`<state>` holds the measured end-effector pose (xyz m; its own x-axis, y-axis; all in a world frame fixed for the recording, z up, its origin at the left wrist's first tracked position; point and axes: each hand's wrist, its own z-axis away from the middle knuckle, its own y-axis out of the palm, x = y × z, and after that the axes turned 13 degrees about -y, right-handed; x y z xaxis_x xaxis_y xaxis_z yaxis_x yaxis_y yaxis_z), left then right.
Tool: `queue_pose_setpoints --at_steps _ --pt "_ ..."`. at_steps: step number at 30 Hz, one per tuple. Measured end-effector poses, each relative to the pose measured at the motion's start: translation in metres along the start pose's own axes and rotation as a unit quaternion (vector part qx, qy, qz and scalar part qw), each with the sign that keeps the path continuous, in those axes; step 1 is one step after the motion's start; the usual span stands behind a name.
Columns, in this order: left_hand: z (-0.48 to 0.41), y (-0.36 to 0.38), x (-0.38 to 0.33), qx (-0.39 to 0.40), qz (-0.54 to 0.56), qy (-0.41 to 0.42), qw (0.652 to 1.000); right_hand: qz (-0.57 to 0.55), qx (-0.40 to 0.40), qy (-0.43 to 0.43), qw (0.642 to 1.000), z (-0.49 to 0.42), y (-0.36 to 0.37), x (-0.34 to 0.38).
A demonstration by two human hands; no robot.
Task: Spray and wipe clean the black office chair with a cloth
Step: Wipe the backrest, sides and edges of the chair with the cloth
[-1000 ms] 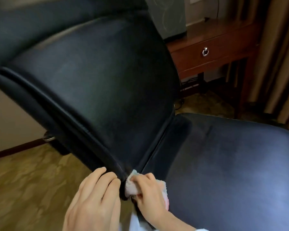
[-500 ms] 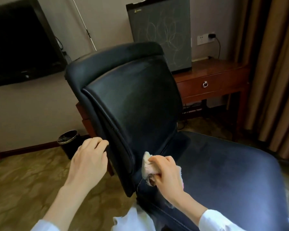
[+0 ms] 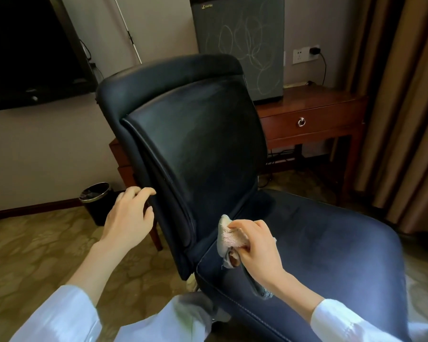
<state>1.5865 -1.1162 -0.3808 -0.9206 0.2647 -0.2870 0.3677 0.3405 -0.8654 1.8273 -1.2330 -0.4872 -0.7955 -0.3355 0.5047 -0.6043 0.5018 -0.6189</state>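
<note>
Cloth (image 3: 229, 236) sits bunched in your right hand (image 3: 255, 245), fingers and thumb pinched around it, pressed at the near left corner of the seat where it meets the back of the black chair (image 3: 195, 149). Your left hand (image 3: 131, 215) is on the left edge of the chair's back, fingers curled over the rim and thumb against the side. The chair stands mid-scene, with a small black bin (image 3: 97, 196) on the carpet (image 3: 35, 255) to its left and a wooden desk (image 3: 311, 114) at the far right behind it.
</note>
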Motion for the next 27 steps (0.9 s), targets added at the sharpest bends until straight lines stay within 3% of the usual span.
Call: queue_pose_setpoints --at_steps 10,20,27 --pt "0.011 0.006 0.001 0.029 0.079 0.007 0.996 -0.017 -0.018 0.013 1.0 0.003 0.0 0.0" --pt "0.04 -0.006 0.001 0.013 0.088 0.014 0.996 0.036 -0.057 -0.101 0.993 -0.049 0.001 0.05" --pt "0.077 -0.017 -0.004 -0.01 0.095 0.026 0.995 0.066 -0.07 -0.15 0.984 -0.012 0.02 0.063"
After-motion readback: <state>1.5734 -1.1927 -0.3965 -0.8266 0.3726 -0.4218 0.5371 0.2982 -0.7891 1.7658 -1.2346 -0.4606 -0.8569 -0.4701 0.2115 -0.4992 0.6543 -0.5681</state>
